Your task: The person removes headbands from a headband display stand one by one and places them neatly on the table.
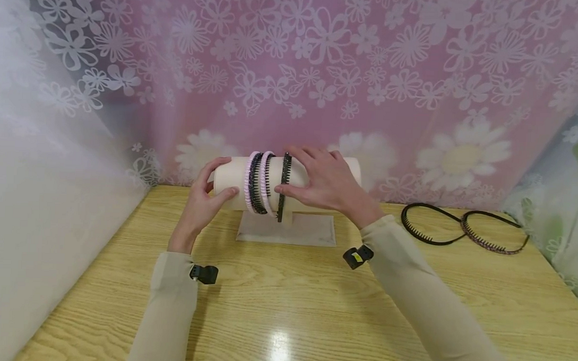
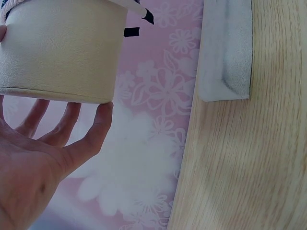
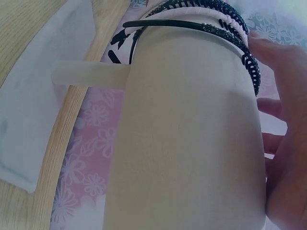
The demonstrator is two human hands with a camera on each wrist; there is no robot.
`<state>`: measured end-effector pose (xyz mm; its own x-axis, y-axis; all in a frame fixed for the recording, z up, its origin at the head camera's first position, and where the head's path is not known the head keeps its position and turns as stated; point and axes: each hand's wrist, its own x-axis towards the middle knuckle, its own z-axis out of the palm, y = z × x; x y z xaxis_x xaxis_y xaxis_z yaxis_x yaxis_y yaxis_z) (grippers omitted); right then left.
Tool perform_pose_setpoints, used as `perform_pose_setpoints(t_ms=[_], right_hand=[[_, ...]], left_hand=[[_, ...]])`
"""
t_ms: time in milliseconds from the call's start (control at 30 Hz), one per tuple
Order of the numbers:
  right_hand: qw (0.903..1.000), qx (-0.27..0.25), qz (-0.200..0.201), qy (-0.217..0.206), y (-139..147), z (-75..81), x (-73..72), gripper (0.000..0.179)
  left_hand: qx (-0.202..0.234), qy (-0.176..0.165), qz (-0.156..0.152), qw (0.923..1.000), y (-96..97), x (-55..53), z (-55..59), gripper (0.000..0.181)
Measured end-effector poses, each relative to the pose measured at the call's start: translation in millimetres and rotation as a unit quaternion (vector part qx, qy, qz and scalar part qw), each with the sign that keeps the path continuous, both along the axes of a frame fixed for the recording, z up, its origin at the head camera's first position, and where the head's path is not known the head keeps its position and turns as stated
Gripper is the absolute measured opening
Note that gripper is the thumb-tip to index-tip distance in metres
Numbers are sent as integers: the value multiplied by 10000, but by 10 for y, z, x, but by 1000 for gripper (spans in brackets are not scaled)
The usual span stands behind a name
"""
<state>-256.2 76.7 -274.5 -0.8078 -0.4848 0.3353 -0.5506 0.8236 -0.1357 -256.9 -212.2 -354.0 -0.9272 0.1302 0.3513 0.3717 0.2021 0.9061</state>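
A cream padded headband stand (image 1: 232,176) has a horizontal roll on a short post above a flat base. Around the roll sit a pink headband (image 1: 248,182), a dark headband (image 1: 255,184), a second pink headband (image 1: 265,182) and, slightly apart, a black sparkly toothed headband (image 1: 283,201). My left hand (image 1: 199,201) grips the roll's left end, thumb in front; the left wrist view shows its fingers at the end rim (image 2: 62,98). My right hand (image 1: 324,179) holds the black sparkly headband, thumb across its front and a finger by its top. Some right fingertips are hidden behind the roll.
At the right of the wooden table (image 1: 265,307) lie a black toothed headband (image 1: 430,242) and a dark patterned one (image 1: 497,250), overlapping. Floral curtain (image 1: 320,96) hangs behind. The stand's base (image 1: 316,232) rests on the table.
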Motion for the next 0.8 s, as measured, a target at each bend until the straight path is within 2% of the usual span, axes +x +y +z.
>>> perform_pose_setpoints(t_ms=[300, 800], right_hand=[[9995, 236, -63, 198, -16, -19, -31, 79], [9994, 348, -34, 66, 6, -2, -69, 77]], left_hand=[[-39, -25, 65, 10000, 11, -8, -4, 62], [-33, -45, 113, 9999, 43, -30, -1, 62]])
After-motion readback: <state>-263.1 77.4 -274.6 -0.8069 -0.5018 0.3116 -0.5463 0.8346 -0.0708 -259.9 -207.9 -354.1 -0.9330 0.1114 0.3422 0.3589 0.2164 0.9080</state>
